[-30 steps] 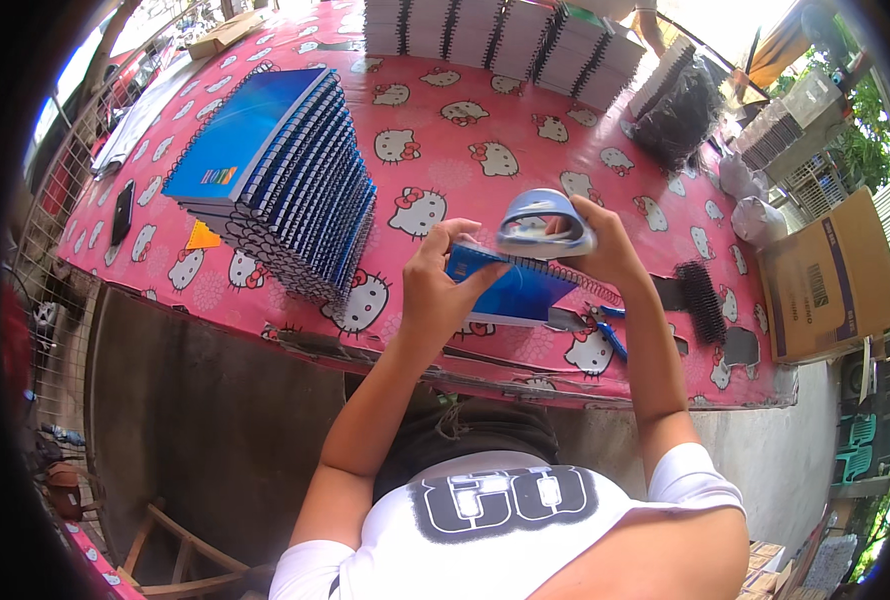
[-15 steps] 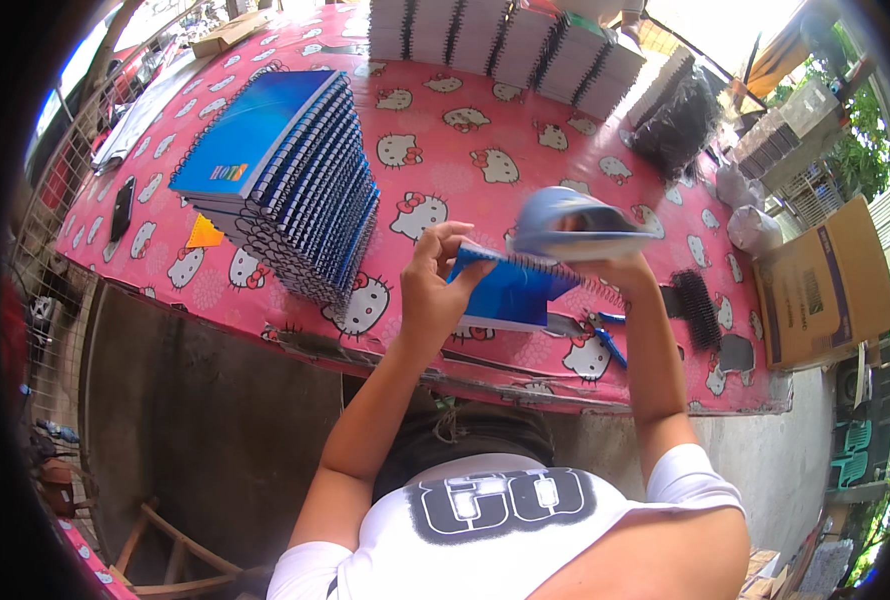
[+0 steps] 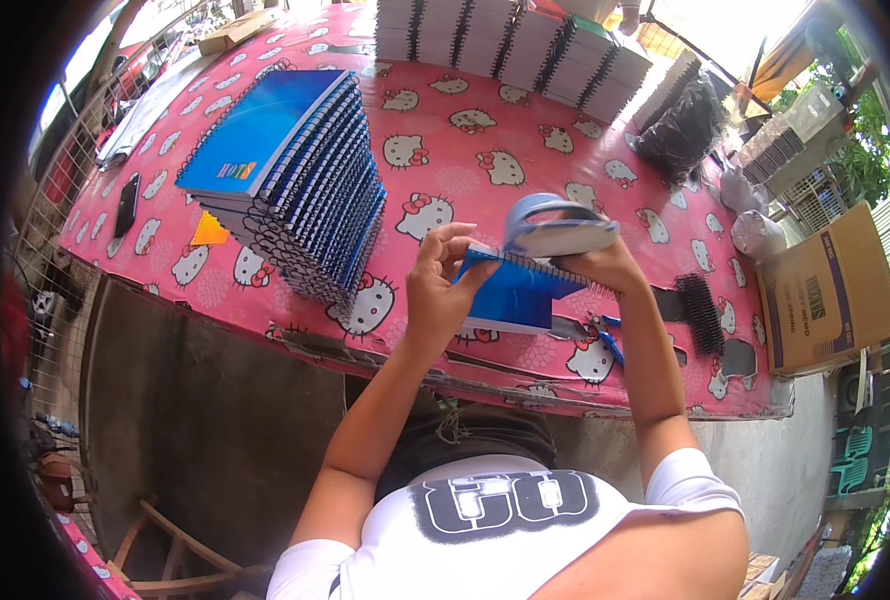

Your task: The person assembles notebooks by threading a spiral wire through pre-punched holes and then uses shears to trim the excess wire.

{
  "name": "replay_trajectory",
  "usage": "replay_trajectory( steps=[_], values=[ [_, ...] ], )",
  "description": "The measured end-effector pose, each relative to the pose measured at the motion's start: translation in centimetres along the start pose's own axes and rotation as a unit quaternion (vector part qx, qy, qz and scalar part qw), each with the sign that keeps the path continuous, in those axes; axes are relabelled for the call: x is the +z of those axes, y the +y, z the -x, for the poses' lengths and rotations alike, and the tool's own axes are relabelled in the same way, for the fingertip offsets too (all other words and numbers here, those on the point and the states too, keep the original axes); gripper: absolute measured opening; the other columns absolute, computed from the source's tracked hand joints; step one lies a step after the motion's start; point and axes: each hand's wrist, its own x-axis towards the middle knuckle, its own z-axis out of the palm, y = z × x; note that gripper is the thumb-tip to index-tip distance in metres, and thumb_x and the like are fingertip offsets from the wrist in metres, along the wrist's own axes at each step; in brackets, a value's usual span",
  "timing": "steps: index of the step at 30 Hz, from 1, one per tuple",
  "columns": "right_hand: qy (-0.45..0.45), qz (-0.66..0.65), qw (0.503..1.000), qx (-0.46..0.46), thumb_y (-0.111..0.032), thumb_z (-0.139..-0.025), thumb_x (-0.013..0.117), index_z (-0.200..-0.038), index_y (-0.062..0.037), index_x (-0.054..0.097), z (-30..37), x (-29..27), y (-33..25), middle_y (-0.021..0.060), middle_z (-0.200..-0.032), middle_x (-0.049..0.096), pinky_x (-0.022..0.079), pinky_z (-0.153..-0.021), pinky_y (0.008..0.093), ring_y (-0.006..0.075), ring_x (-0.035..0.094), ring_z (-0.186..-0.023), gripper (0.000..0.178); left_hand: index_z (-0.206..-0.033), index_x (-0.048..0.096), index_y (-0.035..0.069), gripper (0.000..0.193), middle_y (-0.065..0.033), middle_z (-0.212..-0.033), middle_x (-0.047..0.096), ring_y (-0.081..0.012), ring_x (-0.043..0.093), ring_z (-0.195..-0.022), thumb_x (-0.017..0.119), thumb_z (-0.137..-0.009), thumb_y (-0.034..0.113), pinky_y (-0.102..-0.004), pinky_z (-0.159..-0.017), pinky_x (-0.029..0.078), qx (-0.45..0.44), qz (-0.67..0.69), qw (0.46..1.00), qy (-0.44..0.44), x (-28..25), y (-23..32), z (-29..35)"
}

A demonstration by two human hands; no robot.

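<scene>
At the table's near edge, my left hand pinches the upper left corner of a blue-covered notebook, thumb on the cover. A dark spiral coil runs along the notebook's top edge and sticks out past it to the right. My right hand is closed on a light-blue, slipper-like thing with a pale sole, held just above the coil. Motion blurs it a little, and it hides some of my right fingers. Blue-handled pliers lie right of the notebook.
A tall stack of blue spiral notebooks stands at left, near a phone. Several thick coil-bound books line the back, with a black plastic bag beside them. At right are a black bristly bundle and a cardboard box.
The slipper-like thing has shifted left and tilted, showing more of its pale sole. My right hand moved slightly left with it. My left hand keeps its hold on the notebook.
</scene>
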Motion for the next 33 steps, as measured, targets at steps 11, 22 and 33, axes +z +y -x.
replay_trajectory(
  steps=[11, 22, 33],
  values=[
    [-0.013, -0.047, 0.998, -0.046, 0.002, -0.064, 0.071, -0.095, -0.0029, 0.059, -0.7, 0.7, 0.3, -0.0002, -0.086, 0.061, 0.048, -0.075, 0.026, 0.0077, 0.056, -0.082, 0.033, -0.112, 0.068, 0.002, 0.036, -0.0071, -0.106, 0.065, -0.0139, 0.063, -0.094, 0.072, -0.078, -0.008, -0.0249, -0.078, 0.056, 0.039, -0.049, 0.997, 0.046, -0.2, 0.6, 0.5],
    [0.181, 0.463, 0.859, 0.118, -0.013, -0.068, 0.072, -0.106, -0.0063, 0.057, 2.2, -4.2, 5.0, 0.0146, -0.106, 0.064, 0.051, -0.079, 0.0426, 0.0369, 0.062, -0.096, 0.041, -0.111, 0.063, 0.005, 0.026, -0.0008, -0.096, 0.06, -0.006, 0.056, -0.081, 0.068, -0.086, 0.0, -0.0206, -0.069, 0.05, -0.018, 0.026, 0.998, -0.049, -1.0, 1.5, 0.2],
    [0.144, 0.442, 0.883, 0.065, -0.041, -0.071, 0.078, -0.124, -0.0039, 0.052, 14.6, -2.2, 4.2, 0.0175, -0.129, 0.05, 0.037, -0.1, 0.0462, 0.0378, 0.047, -0.12, 0.07, -0.098, 0.06, 0.006, 0.018, -0.0024, -0.101, 0.058, -0.0074, 0.053, -0.088, 0.072, -0.085, 0.004, -0.0204, -0.074, 0.045, 0.016, 0.133, 0.991, 0.004, 0.3, -0.8, 0.2]
  ],
)
